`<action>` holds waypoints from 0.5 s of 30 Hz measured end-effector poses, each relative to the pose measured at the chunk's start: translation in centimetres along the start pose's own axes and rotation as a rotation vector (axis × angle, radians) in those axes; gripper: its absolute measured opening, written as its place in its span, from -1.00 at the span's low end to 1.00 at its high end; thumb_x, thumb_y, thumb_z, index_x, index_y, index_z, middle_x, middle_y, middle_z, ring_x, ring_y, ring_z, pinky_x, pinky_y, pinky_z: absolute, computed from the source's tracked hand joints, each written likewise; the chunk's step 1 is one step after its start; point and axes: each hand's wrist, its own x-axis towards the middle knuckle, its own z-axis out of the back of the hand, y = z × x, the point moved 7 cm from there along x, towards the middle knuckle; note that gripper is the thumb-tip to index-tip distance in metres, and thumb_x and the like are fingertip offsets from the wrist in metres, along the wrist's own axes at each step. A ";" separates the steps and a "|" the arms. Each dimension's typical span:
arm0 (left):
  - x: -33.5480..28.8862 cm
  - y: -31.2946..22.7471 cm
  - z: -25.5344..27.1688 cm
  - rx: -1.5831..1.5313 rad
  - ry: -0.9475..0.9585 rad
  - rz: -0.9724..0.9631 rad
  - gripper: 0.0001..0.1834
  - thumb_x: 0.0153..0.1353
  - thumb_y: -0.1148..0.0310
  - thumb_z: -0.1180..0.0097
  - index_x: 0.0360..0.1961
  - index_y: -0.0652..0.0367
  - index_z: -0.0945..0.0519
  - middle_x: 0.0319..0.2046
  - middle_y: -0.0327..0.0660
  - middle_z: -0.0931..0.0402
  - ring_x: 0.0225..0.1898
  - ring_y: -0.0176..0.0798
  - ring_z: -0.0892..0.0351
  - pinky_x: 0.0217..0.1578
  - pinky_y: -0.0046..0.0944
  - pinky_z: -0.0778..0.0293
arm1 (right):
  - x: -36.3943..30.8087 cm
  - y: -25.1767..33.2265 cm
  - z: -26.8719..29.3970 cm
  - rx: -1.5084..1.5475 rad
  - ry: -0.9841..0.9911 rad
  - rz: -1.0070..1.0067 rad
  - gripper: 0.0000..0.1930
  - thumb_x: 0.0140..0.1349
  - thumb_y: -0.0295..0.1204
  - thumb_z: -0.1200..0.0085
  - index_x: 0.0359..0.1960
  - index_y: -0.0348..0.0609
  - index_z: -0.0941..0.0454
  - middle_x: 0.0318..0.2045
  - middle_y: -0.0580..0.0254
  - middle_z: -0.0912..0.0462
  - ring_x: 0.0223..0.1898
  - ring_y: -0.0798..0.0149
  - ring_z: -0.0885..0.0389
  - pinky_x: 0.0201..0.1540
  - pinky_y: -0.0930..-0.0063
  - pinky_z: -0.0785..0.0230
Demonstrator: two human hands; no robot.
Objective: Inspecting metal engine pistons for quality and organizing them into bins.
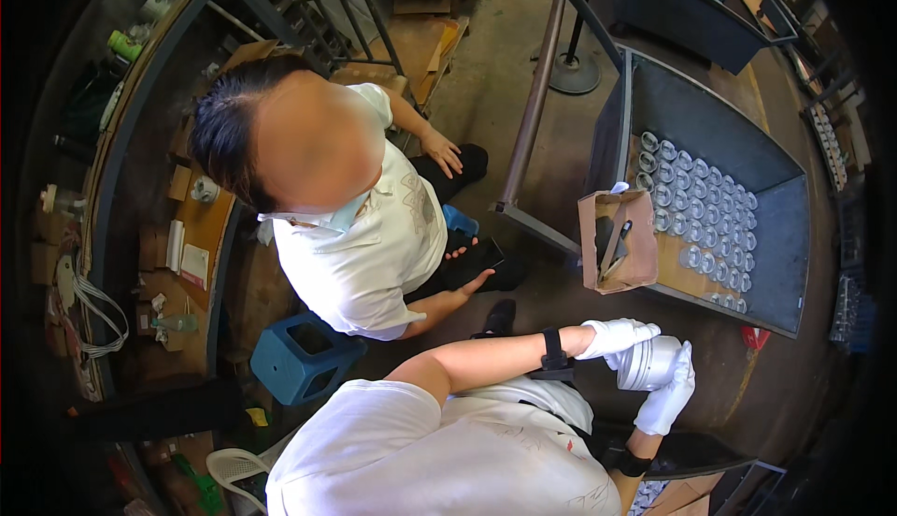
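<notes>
A silver, ring-grooved metal piston (647, 364) is held between my two hands in front of me. My left hand (617, 336), in a white glove, is closed on its upper left side. My right hand (668, 394), also white-gloved, wraps the lower right side, with fingers reaching up along the edge. Just beyond my hands, an open cardboard box (635, 273) with dark-handled tools sits at the near edge of a grey metal cart (780, 226). Rows of similar silver round parts (696, 207) stand inside the cart.
At left, a person (364, 245) in a white shirt has a dark phone (493, 254) by one hand. A blue stool (299, 357) stands behind that person. Cluttered shelving (215, 273) lines the left side. A brown metal rail (537, 95) adjoins the cart; a fan base (573, 75) stands beyond.
</notes>
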 end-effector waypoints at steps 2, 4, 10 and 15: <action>0.0 0.0 0.0 0.010 -0.009 -0.008 -0.44 0.39 -0.07 0.16 0.21 0.10 -0.42 -0.08 -0.18 -0.53 -0.14 -0.21 -0.60 -0.23 -0.24 -0.59 | -0.3 0.5 -0.6 0.021 -0.050 0.038 -0.56 0.41 -0.16 0.05 0.08 -0.32 -0.48 -0.13 0.24 -0.56 -0.15 0.39 -0.54 -0.04 0.47 -0.39; 0.1 0.1 0.1 0.021 -0.018 -0.014 -0.45 0.39 -0.07 0.17 0.19 0.10 -0.43 -0.10 -0.19 -0.54 -0.15 -0.22 -0.61 -0.24 -0.25 -0.59 | -0.3 0.6 -0.2 0.043 -0.100 0.074 -0.60 0.40 -0.16 0.02 -0.03 -0.29 -0.55 -0.26 0.30 -0.58 -0.27 0.44 -0.54 -0.15 0.51 -0.41; 0.2 0.3 0.2 0.018 -0.010 -0.009 -0.43 0.39 -0.07 0.17 0.23 0.08 -0.40 -0.04 -0.17 -0.52 -0.11 -0.20 -0.59 -0.20 -0.24 -0.58 | 0.2 -0.5 0.4 -0.015 -0.015 0.008 -0.51 0.41 -0.16 0.05 0.18 -0.32 -0.44 -0.02 0.19 -0.55 -0.04 0.34 -0.54 0.04 0.44 -0.38; 0.0 0.2 0.2 0.019 -0.002 -0.003 -0.42 0.39 -0.08 0.17 0.25 0.09 -0.39 -0.01 -0.17 -0.51 -0.09 -0.19 -0.59 -0.18 -0.23 -0.58 | 0.0 -0.5 0.1 0.012 -0.016 -0.004 -0.50 0.40 -0.16 0.04 0.19 -0.31 -0.44 -0.01 0.19 -0.55 -0.04 0.33 -0.55 0.04 0.43 -0.38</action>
